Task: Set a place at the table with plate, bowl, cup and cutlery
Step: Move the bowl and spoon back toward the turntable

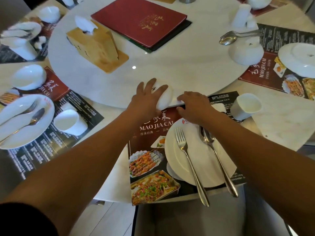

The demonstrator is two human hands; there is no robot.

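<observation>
Your left hand [148, 97] cups the upturned bowl [165, 99] just beyond the plate [173, 159], toward its left, while your right hand [192, 106] rests beside it, fingers bent, grip unclear.

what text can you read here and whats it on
"MAO JIA CA", end behind the plate: near placemat
"传承经典": same placemat
"MAO JIA CAI": right placemat
Red menu: gold script, unreadable
Placemat small print: too blurred
</observation>
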